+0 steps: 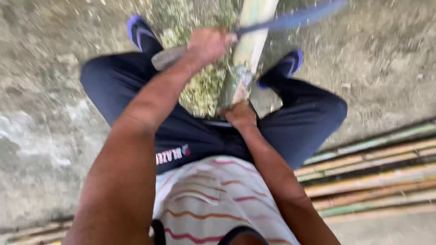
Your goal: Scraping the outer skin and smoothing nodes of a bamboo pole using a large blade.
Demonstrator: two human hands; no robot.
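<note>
I sit on the ground with my legs apart. A pale green bamboo pole (252,38) runs away from me between my knees. My left hand (210,44) is shut on the wooden handle of a long knife (295,19). Its blurred dark blade crosses the pole and points to the upper right. Near my lap, my right hand (240,114) grips the near end of the pole. A heap of pale bamboo shavings (202,88) lies on the ground between my legs, just left of the pole.
Several long bamboo strips (372,177) lie side by side on the concrete ground (41,113) at my right, and a few more show at the bottom left. My feet wear blue sandals (138,31) on either side of the pole.
</note>
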